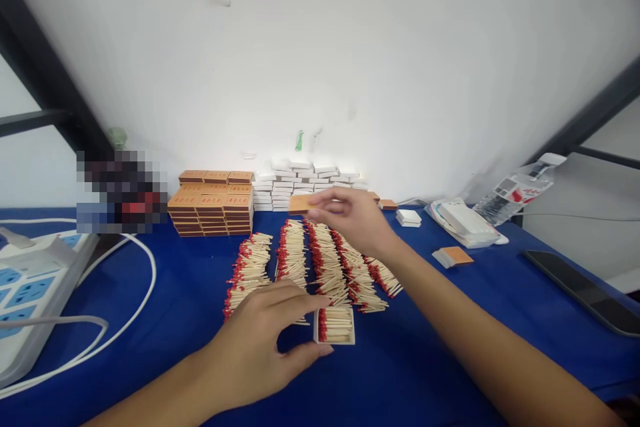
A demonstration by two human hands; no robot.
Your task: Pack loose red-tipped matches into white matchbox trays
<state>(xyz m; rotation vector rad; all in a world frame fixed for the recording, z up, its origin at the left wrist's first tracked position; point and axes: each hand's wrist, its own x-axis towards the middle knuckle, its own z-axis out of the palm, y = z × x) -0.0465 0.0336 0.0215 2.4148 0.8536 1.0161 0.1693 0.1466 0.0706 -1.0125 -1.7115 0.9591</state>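
Between the thumb and fingers of my left hand (270,327) is a white matchbox tray (351,333), filled with red-tipped matches (337,323) lying side by side. Farther back, my right hand (353,213) pinches an orange matchbox sleeve (299,204) in front of the stacked white trays (283,187). Under and behind both hands lie several rows of loose matches (327,267), their red heads toward the left. Left of the white trays stands a block of closed orange matchboxes (210,203).
A power strip (30,300) with white cables lies at left. To the right are a part-open matchbox (453,256), a small white tray stack (409,217), a white packet (463,220), a plastic bottle (520,190) and a phone (585,287). A white wall (320,67) rises behind the blue table (380,380).
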